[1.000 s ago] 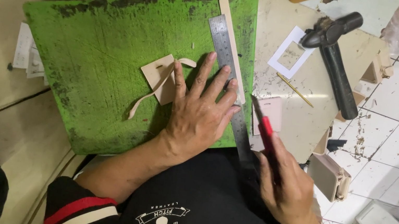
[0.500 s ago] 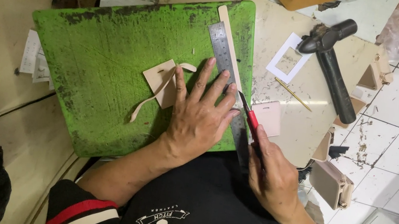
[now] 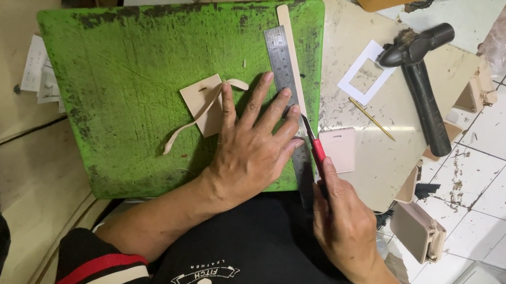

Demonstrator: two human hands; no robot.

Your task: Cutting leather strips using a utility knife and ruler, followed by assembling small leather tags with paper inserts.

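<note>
Two hands: both at the right edge of the mat, centre of frame.
Mat: green cutting mat (image 3: 140, 92) fills the upper left and middle; badly scored.
Ruler: steel ruler (image 3: 283, 66) runs diagonally along the mat's right edge, a pale leather strip (image 3: 293, 54) just beside it on the right.
Left hand: left hand (image 3: 252, 148) lies flat, fingers spread wide, tips pressing ruler and strip down.
Right hand: right hand (image 3: 341, 222) closed around a red-handled knife (image 3: 315, 148), blade tip at the ruler edge just beside the left fingertips.
Offcuts: leather pieces (image 3: 202, 101) lie left of the hand, centre of mat.
Technique: my judgement — keep downward load on the ruler, blade tight to the steel edge, fingertips behind the edge line.
</note>
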